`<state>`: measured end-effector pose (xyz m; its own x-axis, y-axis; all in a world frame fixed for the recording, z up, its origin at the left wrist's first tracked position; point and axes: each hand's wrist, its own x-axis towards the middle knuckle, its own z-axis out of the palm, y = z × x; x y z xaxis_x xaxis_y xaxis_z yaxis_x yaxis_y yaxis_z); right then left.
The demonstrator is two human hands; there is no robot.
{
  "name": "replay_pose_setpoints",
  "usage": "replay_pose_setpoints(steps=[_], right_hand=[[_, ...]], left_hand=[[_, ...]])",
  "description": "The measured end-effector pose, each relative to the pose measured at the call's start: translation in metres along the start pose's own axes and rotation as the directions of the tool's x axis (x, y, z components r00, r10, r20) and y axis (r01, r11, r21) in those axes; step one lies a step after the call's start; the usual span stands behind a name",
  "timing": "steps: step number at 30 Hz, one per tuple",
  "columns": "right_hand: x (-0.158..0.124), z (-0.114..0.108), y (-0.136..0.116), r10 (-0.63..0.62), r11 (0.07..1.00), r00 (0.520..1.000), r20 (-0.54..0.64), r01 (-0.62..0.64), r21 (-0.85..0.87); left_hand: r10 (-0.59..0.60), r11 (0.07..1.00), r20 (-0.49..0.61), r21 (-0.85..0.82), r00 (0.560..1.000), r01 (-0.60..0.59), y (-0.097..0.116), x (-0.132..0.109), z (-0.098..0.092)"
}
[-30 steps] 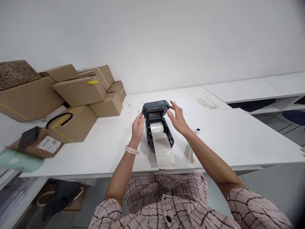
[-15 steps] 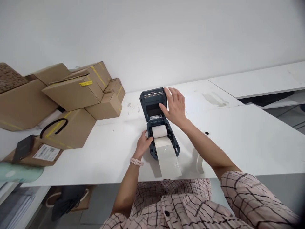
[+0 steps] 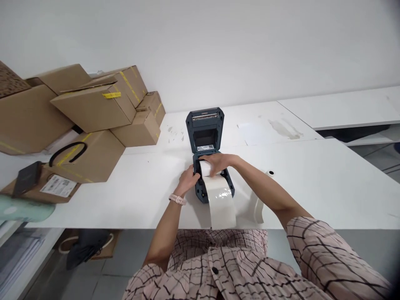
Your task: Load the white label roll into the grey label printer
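Note:
A dark grey label printer (image 3: 204, 129) stands on the white table (image 3: 312, 183) with its lid tipped fully back. A white label roll (image 3: 206, 168) lies in its bay, and a strip of label paper (image 3: 222, 203) runs out over the table's front edge. My right hand (image 3: 218, 162) is curled over the top of the roll. My left hand (image 3: 187, 180) grips the printer's left side beside the roll. A watch is on my left wrist.
Several cardboard boxes (image 3: 90, 108) are stacked at the left against the wall. A second white roll (image 3: 261, 200) trails paper to the right of the printer. A lower white shelf (image 3: 343, 110) runs along the right. A mint-green object (image 3: 21, 210) sits at the far left.
The lid went from half open to tipped fully back. My right hand left the lid and came down onto the label roll. My left hand dropped to the printer's left side.

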<state>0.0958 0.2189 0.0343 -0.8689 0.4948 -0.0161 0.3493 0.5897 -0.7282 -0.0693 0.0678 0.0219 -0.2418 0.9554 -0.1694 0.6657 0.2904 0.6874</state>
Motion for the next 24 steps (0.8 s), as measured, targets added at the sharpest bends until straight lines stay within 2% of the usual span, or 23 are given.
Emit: replay_pose_setpoints(steps=[4,7,9,12,15,17,20,22,24], right_hand=[[-0.065,-0.043,-0.023,-0.147,0.936,0.977,-0.155,0.188,0.298],[-0.113,-0.074,-0.02,-0.051,0.904,0.974,-0.222,0.14,0.405],[-0.132,-0.084,0.001,0.087,0.873,0.949,-0.302,0.073,0.482],[-0.137,-0.082,0.049,0.295,0.828,0.876,-0.381,-0.035,0.56],[-0.126,-0.067,0.09,0.389,0.818,0.829,-0.402,-0.109,0.565],[-0.118,-0.058,0.105,0.401,0.817,0.831,-0.385,-0.134,0.561],[-0.119,-0.056,0.111,0.389,0.812,0.859,-0.332,-0.15,0.564],[-0.136,-0.059,0.11,0.365,0.798,0.883,-0.297,-0.133,0.587],[-0.168,-0.061,0.11,0.348,0.761,0.888,-0.302,-0.079,0.644]], left_hand=[[0.014,1.0,-0.008,0.008,1.0,-0.014,-0.001,-0.002,0.001],[0.032,0.999,-0.01,0.004,0.999,-0.032,-0.002,-0.005,0.001],[0.039,0.999,-0.01,-0.004,0.999,-0.039,-0.003,-0.006,0.002],[0.04,0.999,-0.012,-0.02,0.999,-0.04,-0.004,-0.005,0.004],[0.029,1.0,-0.017,-0.008,0.999,-0.029,-0.007,-0.003,0.006],[0.023,1.0,-0.02,-0.001,1.0,-0.023,-0.009,-0.001,0.007],[0.034,0.999,-0.016,-0.024,0.999,-0.035,-0.01,-0.001,0.007],[0.039,0.999,-0.01,-0.02,0.999,-0.04,-0.009,-0.002,0.006],[0.04,0.999,-0.005,0.002,0.999,-0.04,-0.007,-0.003,0.005]])
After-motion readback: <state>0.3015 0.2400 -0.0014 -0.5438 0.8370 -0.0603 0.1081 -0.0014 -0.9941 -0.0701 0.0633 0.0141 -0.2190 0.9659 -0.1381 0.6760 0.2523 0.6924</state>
